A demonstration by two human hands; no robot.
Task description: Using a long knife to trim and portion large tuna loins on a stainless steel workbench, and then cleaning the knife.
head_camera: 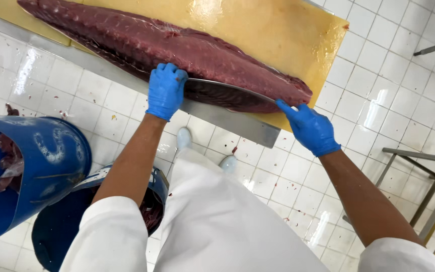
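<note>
Loin (177,45), a long dark-red slab of fish, is laid across the yellow board (278,30) on the surface. It is judged heavy, soft and slippery (the flesh looks wet), so it is best steadied from above, not lifted by an end. The knife (227,86) is gripped by the closed left hand (165,90); its tip is pressed by the right hand (310,128), index finger extended.

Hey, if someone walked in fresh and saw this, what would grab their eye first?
The big dark red fish loin lying across the yellow cutting board at the top. Next, the blue-gloved hands on a long knife along its near edge: the left hand at the handle, the right hand at the tip. A blue bin of scraps stands lower left.
</note>
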